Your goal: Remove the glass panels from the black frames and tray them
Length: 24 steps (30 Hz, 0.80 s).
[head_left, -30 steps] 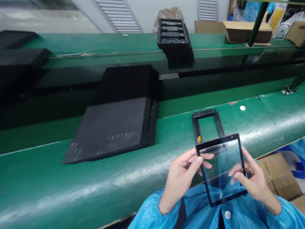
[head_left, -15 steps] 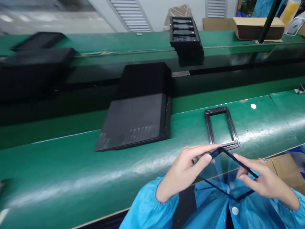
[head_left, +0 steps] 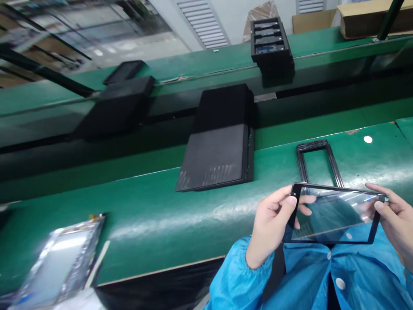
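A black-bordered clear glass panel [head_left: 335,217], the size of a tablet screen, is held up in front of my blue smock. My left hand [head_left: 269,224] grips its left end, thumb on the front border and fingers visible through the glass behind it. At the other end, my right hand [head_left: 395,219] pinches the right border between thumb and fingers. Just beyond the panel, several thin black frames [head_left: 335,165] lie stacked on the green bench, their near end hidden behind the panel.
A stack of black trays [head_left: 214,150] stands mid-bench. Farther back are more black trays [head_left: 122,99] and a divided black tray [head_left: 269,43] on a stack. A silvery screen-like part [head_left: 58,262] lies at lower left. A cardboard box [head_left: 364,21] sits at the back right.
The glass panel has turned from a slanted pose to nearly level, facing me. My right hand has shifted to its right end. The view has swung left, bringing the silvery part into sight.
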Each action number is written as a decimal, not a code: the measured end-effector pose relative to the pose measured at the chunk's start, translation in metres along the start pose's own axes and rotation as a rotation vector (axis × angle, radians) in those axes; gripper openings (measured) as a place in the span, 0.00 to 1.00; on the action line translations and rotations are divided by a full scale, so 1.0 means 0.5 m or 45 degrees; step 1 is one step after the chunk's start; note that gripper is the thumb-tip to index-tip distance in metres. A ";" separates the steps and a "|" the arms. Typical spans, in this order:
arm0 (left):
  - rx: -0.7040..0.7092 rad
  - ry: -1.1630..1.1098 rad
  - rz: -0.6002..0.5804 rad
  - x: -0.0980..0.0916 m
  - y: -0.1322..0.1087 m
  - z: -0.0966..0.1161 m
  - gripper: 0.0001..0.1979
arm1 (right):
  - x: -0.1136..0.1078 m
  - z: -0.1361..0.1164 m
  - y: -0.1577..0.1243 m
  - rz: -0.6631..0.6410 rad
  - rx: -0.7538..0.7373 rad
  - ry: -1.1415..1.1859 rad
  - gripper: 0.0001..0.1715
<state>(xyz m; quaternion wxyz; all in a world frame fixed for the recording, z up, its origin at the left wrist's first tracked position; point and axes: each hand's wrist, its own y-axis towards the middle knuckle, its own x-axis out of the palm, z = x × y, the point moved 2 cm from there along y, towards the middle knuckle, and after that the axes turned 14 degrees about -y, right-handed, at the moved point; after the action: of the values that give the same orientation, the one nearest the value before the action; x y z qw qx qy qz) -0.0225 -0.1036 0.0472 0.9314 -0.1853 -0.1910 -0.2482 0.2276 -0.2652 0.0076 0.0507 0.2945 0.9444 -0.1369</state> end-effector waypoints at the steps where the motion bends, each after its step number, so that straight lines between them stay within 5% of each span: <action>1: -0.003 0.005 -0.001 0.002 0.000 0.001 0.27 | 0.004 0.001 -0.002 0.037 0.000 0.006 0.28; 24: 0.076 0.161 -0.053 0.021 -0.026 0.030 0.17 | -0.023 -0.002 -0.016 0.030 -0.152 0.009 0.24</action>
<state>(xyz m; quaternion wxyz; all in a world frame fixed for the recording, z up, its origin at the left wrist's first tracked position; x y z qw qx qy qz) -0.0249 -0.1117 0.0683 0.9414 -0.1374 -0.1428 -0.2728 0.2324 -0.2776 0.0122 0.0666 0.3026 0.9475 -0.0787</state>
